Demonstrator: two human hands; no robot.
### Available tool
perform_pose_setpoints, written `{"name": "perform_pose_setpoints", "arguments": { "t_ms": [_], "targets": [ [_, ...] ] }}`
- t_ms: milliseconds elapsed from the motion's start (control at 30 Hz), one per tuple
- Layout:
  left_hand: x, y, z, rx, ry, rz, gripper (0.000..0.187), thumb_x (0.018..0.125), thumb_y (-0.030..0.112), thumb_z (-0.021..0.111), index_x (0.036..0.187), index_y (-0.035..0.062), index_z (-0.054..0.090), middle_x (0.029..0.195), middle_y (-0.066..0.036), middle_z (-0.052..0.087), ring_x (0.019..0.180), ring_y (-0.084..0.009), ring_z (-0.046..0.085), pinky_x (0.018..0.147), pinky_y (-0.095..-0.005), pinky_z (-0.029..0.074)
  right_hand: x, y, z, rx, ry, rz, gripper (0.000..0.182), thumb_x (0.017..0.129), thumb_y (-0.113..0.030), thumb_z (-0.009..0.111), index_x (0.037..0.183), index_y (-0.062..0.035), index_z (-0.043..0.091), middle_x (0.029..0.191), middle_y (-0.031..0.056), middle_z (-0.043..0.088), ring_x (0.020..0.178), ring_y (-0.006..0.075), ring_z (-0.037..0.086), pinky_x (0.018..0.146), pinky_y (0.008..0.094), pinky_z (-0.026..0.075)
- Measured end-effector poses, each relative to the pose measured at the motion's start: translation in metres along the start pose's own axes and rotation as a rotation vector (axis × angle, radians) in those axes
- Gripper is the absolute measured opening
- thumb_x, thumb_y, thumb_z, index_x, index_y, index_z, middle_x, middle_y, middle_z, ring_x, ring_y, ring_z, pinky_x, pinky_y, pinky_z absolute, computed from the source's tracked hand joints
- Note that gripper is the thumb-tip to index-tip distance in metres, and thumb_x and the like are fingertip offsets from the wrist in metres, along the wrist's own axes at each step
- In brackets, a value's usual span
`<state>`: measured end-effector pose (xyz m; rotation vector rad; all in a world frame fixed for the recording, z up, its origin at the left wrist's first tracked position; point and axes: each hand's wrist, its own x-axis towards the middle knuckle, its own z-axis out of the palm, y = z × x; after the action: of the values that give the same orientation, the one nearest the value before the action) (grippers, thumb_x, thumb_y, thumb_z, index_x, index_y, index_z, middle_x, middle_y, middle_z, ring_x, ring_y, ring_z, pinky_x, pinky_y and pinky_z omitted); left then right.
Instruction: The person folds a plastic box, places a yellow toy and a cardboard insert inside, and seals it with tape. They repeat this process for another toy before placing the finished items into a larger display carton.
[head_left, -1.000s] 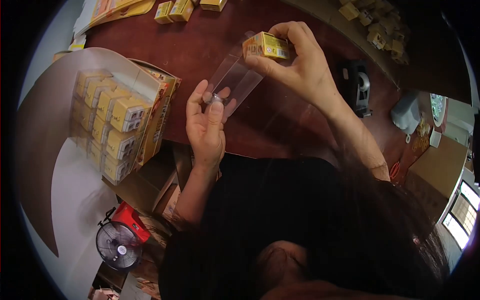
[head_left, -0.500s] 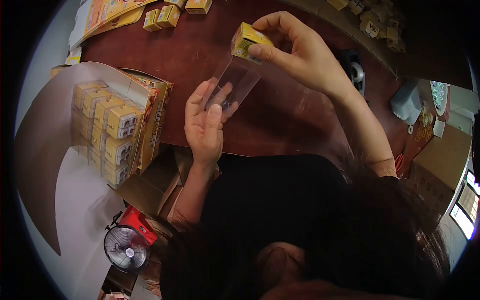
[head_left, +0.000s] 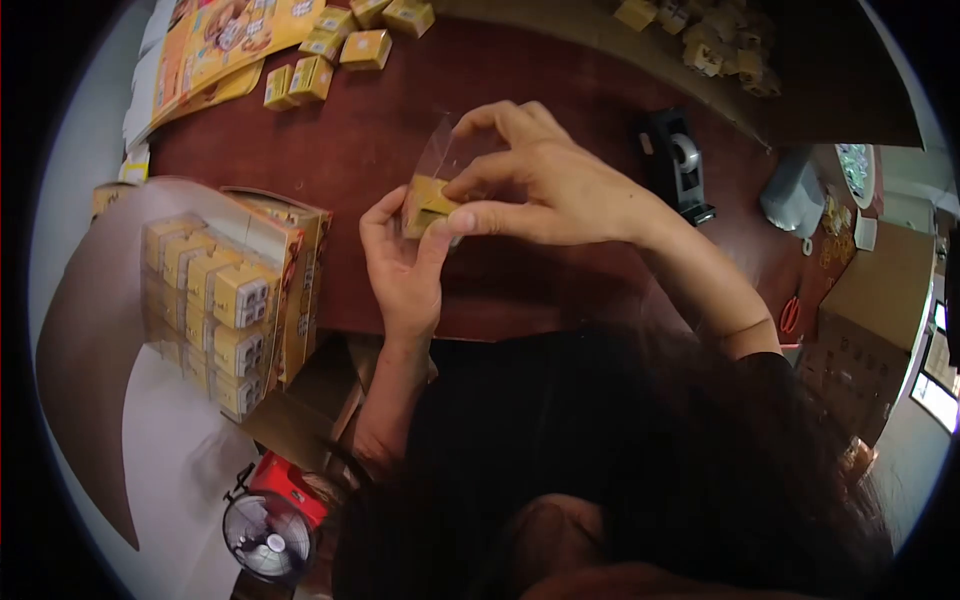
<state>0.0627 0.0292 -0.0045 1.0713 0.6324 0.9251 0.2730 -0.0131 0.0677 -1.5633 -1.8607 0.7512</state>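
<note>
Seen from above, a person in a black top (head_left: 520, 390) works at a dark red table (head_left: 330, 150). The left hand (head_left: 405, 285) grips a clear plastic sleeve (head_left: 437, 150), thumb in front and fingers curled around the far side. A small yellow box (head_left: 431, 197) sits at the lower part of this sleeve, between the two hands, with clear plastic rising above it. The right hand (head_left: 560, 185) reaches in from the right, its fingers bent and touching the box, its thumb beside the left thumb; whether it pinches the box or only presses on it cannot be told.

Further off at the top left, several more yellow boxes (head_left: 366, 50) lie beside orange printed sheets (head_left: 225, 50). A printed carton (head_left: 305, 300) with rows of yellow blocks (head_left: 200, 290) stands left of the left hand. To the right are a black tape dispenser (head_left: 675, 165) and red-handled scissors (head_left: 790, 315). A round fan (head_left: 268, 537) is at the lower left.
</note>
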Motion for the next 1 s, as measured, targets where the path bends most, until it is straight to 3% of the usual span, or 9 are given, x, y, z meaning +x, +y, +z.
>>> {"name": "perform_pose_setpoints", "arguments": {
  "t_ms": [33, 100, 133, 200, 233, 667, 900, 967, 1000],
  "targets": [
    [0.001, 0.001, 0.002, 0.032, 0.04, -0.071, 0.048, 0.099, 0.006, 0.06, 0.14, 0.0001, 0.035, 0.131, -0.014, 0.05, 0.117, -0.0224, 0.057, 0.1, -0.0431, 0.055, 0.0, 0.002, -0.008, 0.047, -0.072, 0.077, 0.054, 0.089, -0.056, 0.07, 0.117, -0.0096, 0.073, 0.137, 0.0159, 0.052, 0.129, 0.0318, 0.043, 0.106, 0.0427, 0.042],
    [0.007, 0.007, 0.003, -0.094, -0.002, -0.13, 0.051, 0.1, 0.008, 0.059, 0.144, 0.0006, 0.033, 0.13, -0.014, 0.051, 0.116, -0.0224, 0.06, 0.095, -0.0409, 0.059, 0.008, 0.034, -0.024, 0.033, 0.195, 0.098, 0.061, 0.089, -0.057, 0.068, 0.126, -0.0081, 0.067, 0.134, 0.0176, 0.055, 0.128, 0.0337, 0.047, 0.105, 0.0445, 0.044],
    [0.009, 0.01, 0.0, -0.121, 0.004, -0.164, 0.054, 0.101, 0.008, 0.058, 0.146, 0.0008, 0.031, 0.13, -0.014, 0.051, 0.115, -0.0224, 0.061, 0.094, -0.041, 0.06, 0.014, 0.05, -0.045, -0.165, 0.345, 0.161, 0.065, 0.091, -0.054, 0.068, 0.136, -0.0084, 0.059, 0.133, 0.0199, 0.057, 0.128, 0.0361, 0.05, 0.106, 0.0448, 0.043],
    [0.01, 0.012, -0.009, -0.133, -0.008, -0.207, 0.058, 0.102, 0.01, 0.056, 0.152, 0.0013, 0.028, 0.132, -0.014, 0.053, 0.117, -0.0232, 0.062, 0.094, -0.0421, 0.06, 0.026, 0.11, -0.076, -0.621, 0.636, 0.496, 0.069, 0.088, -0.054, 0.071, 0.137, -0.0093, 0.053, 0.129, 0.0217, 0.059, 0.12, 0.0383, 0.058, 0.1, 0.0456, 0.048],
    [0.01, 0.011, -0.01, -0.132, -0.016, -0.202, 0.058, 0.102, 0.01, 0.056, 0.152, 0.0013, 0.028, 0.132, -0.014, 0.053, 0.117, -0.0232, 0.062, 0.094, -0.0421, 0.06, 0.025, 0.111, -0.08, -0.624, 0.646, 0.495, 0.069, 0.088, -0.054, 0.071, 0.137, -0.0093, 0.053, 0.129, 0.0217, 0.059, 0.12, 0.0383, 0.058, 0.1, 0.0456, 0.048],
    [0.007, 0.001, -0.001, -0.182, -0.111, -0.343, 0.056, 0.1, 0.011, 0.059, 0.149, -0.0012, 0.035, 0.134, -0.017, 0.056, 0.118, -0.0247, 0.062, 0.093, -0.043, 0.06, 0.023, 0.211, -0.129, -0.74, 0.389, 0.52, 0.069, 0.085, -0.05, 0.073, 0.135, -0.0097, 0.048, 0.127, 0.0222, 0.059, 0.114, 0.0394, 0.061, 0.094, 0.048, 0.052],
    [0.006, 0.0, -0.002, -0.175, -0.094, -0.342, 0.055, 0.099, 0.011, 0.06, 0.148, -0.0015, 0.037, 0.134, -0.016, 0.056, 0.117, -0.0243, 0.063, 0.092, -0.0419, 0.061, 0.019, 0.203, -0.112, -0.811, 0.267, 0.509, 0.07, 0.083, -0.049, 0.075, 0.134, -0.0099, 0.046, 0.126, 0.0225, 0.058, 0.111, 0.0399, 0.063, 0.091, 0.0491, 0.053],
    [0.003, -0.002, -0.002, -0.173, -0.078, -0.338, 0.055, 0.099, 0.011, 0.06, 0.147, -0.0014, 0.037, 0.133, -0.016, 0.057, 0.117, -0.0245, 0.063, 0.091, -0.0423, 0.061, 0.014, 0.207, -0.103, -0.98, 0.222, 0.234, 0.067, 0.079, -0.039, 0.078, 0.128, -0.0103, 0.043, 0.129, 0.0199, 0.056, 0.106, 0.0407, 0.065, 0.085, 0.0513, 0.055],
    [0.002, -0.002, -0.003, -0.173, -0.071, -0.335, 0.055, 0.099, 0.011, 0.06, 0.147, -0.0013, 0.038, 0.133, -0.016, 0.057, 0.116, -0.0246, 0.063, 0.091, -0.0426, 0.061, 0.013, 0.194, -0.104, -0.975, 0.219, 0.233, 0.067, 0.079, -0.039, 0.078, 0.128, -0.0103, 0.043, 0.129, 0.0199, 0.056, 0.106, 0.0407, 0.065, 0.085, 0.0513, 0.055]
  ]
}}
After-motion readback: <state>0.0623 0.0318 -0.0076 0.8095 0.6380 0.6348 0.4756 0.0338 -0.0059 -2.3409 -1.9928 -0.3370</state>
